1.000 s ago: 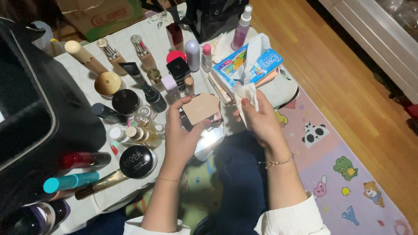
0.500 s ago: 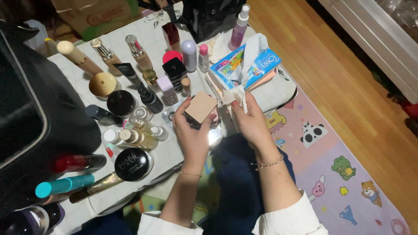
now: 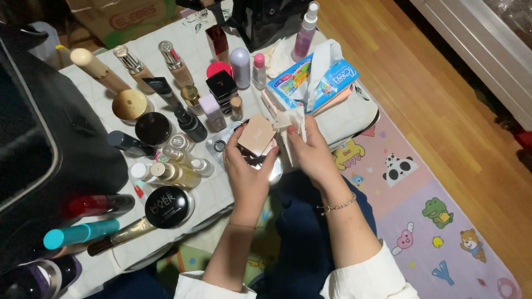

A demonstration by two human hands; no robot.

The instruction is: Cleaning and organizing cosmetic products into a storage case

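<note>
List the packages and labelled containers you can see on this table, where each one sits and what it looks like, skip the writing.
Wipes pack: far edge of the table, flat soft pouch, blue and white, a white tissue sticking out.
Cardboard box: beyond the table's far left, brown with red print.
Round compact: near left, black disc with white lettering.
Square compact: in the left hand, beige lid, dark base.
Tissue: in the right hand, white, crumpled.

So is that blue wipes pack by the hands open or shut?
Open: the blue wipes pack lies flat on the table with a white tissue standing up out of its top.
</note>
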